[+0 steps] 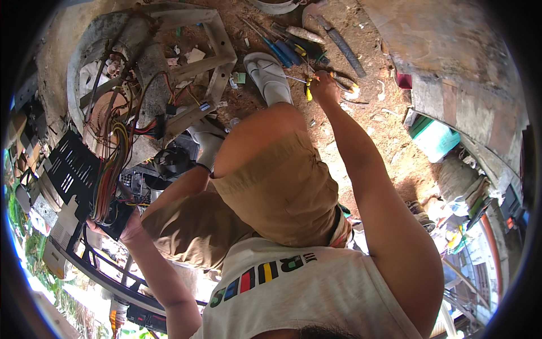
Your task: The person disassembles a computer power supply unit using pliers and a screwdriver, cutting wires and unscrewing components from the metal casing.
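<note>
At the left, my left hand [133, 227] is closed around the lower edge of a black computer power supply [117, 219]. A thick bundle of coloured cables [119, 152] rises from it. Beside it stands a black slotted metal panel [72, 169], part of a computer case. My right hand [326, 88] reaches far forward to the ground, its fingers closed on a yellow-handled screwdriver [309, 90] whose thin shaft points left. Pliers [345, 85] lie right by that hand. My left fingers are partly hidden behind the power supply.
Several screwdrivers [276, 52] and a dark metal bar [342, 46] lie on the dirt ahead. An angular frame [217, 53] with loose wires stands front left. My sandalled foot [270, 79] is beside the tools. Weathered boards [460, 101] and a teal container [435, 138] are at right.
</note>
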Tool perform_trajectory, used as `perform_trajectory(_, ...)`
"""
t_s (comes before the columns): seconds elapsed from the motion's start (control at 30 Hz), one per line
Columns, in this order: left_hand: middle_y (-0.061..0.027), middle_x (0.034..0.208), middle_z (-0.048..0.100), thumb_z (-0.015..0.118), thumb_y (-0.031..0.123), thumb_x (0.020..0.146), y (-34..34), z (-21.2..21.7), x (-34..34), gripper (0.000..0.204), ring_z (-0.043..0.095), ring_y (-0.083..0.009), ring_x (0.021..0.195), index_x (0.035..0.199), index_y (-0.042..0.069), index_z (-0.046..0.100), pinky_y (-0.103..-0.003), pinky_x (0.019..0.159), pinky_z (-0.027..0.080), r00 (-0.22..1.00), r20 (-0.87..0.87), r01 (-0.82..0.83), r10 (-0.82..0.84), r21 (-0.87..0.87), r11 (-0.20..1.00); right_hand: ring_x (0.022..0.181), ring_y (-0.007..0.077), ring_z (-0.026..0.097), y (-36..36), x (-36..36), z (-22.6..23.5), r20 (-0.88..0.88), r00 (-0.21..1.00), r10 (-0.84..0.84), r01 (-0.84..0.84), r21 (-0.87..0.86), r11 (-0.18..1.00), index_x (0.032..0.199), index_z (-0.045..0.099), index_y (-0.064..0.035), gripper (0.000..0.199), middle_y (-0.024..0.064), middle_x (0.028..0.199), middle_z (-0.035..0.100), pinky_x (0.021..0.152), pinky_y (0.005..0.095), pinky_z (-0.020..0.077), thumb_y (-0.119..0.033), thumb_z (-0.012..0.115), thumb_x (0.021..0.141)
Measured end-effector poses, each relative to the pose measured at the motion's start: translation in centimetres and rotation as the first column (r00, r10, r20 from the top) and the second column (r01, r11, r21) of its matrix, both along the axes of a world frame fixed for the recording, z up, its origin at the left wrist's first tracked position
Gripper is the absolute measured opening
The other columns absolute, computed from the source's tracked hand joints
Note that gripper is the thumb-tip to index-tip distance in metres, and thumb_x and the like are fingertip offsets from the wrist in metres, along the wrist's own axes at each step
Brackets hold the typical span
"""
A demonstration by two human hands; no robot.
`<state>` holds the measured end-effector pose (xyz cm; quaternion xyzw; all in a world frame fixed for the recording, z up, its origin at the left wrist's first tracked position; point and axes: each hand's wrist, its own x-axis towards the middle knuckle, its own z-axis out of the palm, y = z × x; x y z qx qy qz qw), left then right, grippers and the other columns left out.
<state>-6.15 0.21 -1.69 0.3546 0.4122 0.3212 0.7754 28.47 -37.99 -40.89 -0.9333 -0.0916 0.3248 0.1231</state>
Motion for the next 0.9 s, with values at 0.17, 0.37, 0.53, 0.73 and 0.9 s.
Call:
perform_trajectory(0.17, -0.0195, 0.139, 0.052, 0.066, 0.043, 0.087, 0.2, 1.2, -0.3, 0.071, 0.056, -0.0354, 0.122, 0.144, 0.005, 0.045, -0.048, 0.109, 0.046, 0.970, 0.217, 0.135, -0.109, -0.113, 0.984, 0.115, 0.0306, 0.063, 1.0, 0.4, -0.3, -0.021, 0.996, 0.087, -0.089, -0.227, 0.970, 0.122, 0.060, -0.0161, 0.033, 0.0151, 0.123, 0.064, 0.094, 0.0463, 0.0502, -0.028, 0.057, 0.091)
perform_trajectory(0.37, -0.0244, 0.139, 0.046, 0.062, 0.019, 0.094, 0.7, 4.7, 0.8, 0.067, 0.057, -0.0319, 0.118, 0.150, 0.002, 0.029, -0.046, 0.103, 0.048, 0.900, 0.427, 0.254, -0.095, -0.333, 0.908, 0.108, 0.0321, 0.069, 0.1, 2.2, -1.3, -0.164, 0.939, 0.302, -0.342, -0.350, 0.872, 0.122, 0.062, -0.0129, 0.032, 0.0149, 0.115, 0.071, 0.091, 0.0457, 0.0509, -0.029, 0.057, 0.094)
perform_trajectory(0.53, -0.0272, 0.143, 0.042, 0.050, 0.020, 0.101, -0.9, 3.7, 1.3, 0.056, 0.055, -0.0329, 0.122, 0.148, -0.004, 0.031, -0.043, 0.104, 0.048, 0.905, 0.405, 0.254, -0.133, -0.261, 0.931, 0.105, 0.0330, 0.070, 1.0, 3.0, -1.5, -0.167, 0.945, 0.281, -0.324, -0.362, 0.874, 0.114, 0.068, -0.0102, 0.028, 0.0170, 0.112, 0.072, 0.088, 0.0440, 0.0542, -0.022, 0.050, 0.097)
perform_trajectory(0.73, -0.0226, 0.141, 0.047, 0.053, 0.045, 0.093, 1.2, 5.7, -1.0, 0.075, 0.053, -0.0314, 0.124, 0.148, -0.002, 0.034, -0.043, 0.106, 0.044, 0.986, 0.040, 0.161, -0.159, -0.057, 0.985, 0.090, 0.0346, 0.071, -1.6, 3.5, -7.7, -0.146, 0.865, 0.479, -0.500, -0.306, 0.810, 0.107, 0.074, -0.0181, 0.026, 0.0143, 0.101, 0.074, 0.077, 0.0480, 0.0550, -0.033, 0.062, 0.090)
perform_trajectory(0.9, -0.0125, 0.125, 0.061, 0.061, 0.053, 0.083, -3.2, 8.3, 3.4, 0.077, 0.064, -0.0209, 0.104, 0.140, 0.003, 0.046, -0.030, 0.091, 0.051, 0.930, -0.223, -0.234, 0.291, 0.250, 0.940, 0.097, 0.0352, 0.069, 1.4, 3.7, 0.9, -0.020, 0.839, 0.544, -0.523, -0.309, 0.795, 0.118, 0.066, -0.0206, 0.042, 0.0131, 0.109, 0.070, 0.080, 0.0453, 0.0539, -0.042, 0.068, 0.082)
